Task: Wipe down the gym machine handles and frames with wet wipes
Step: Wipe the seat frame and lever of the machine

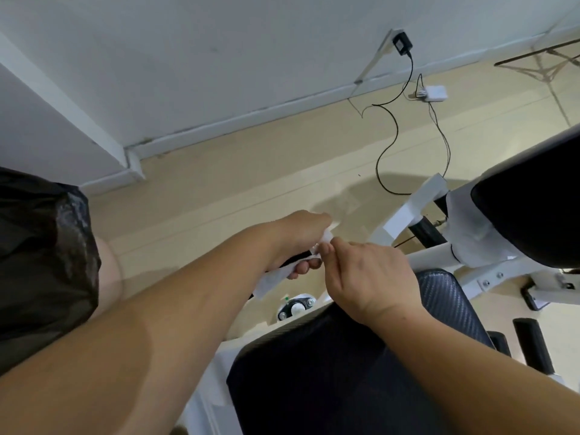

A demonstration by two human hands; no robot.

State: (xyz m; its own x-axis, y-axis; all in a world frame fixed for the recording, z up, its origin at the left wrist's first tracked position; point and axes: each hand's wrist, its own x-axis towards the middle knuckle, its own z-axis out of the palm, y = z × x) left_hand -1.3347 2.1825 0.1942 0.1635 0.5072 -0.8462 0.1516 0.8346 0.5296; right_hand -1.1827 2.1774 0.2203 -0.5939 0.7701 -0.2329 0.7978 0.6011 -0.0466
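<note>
My left hand (298,237) grips a pack of wet wipes (273,279), white with a dark part, held above the floor in the middle of the view. My right hand (364,274) meets it from the right and pinches a white wipe (324,238) at the top of the pack. The gym machine's white frame (426,257) runs to the right of my hands. Its black padded seat (314,372) lies below my forearms, and a second black pad (530,215) sits at the right edge.
A black plastic bag (40,262) fills the left edge. A black cable (392,127) and a white adapter (434,91) lie on the beige floor by the white wall. Black foot rollers (532,343) sit at lower right. A bolted pivot (295,309) shows under my hands.
</note>
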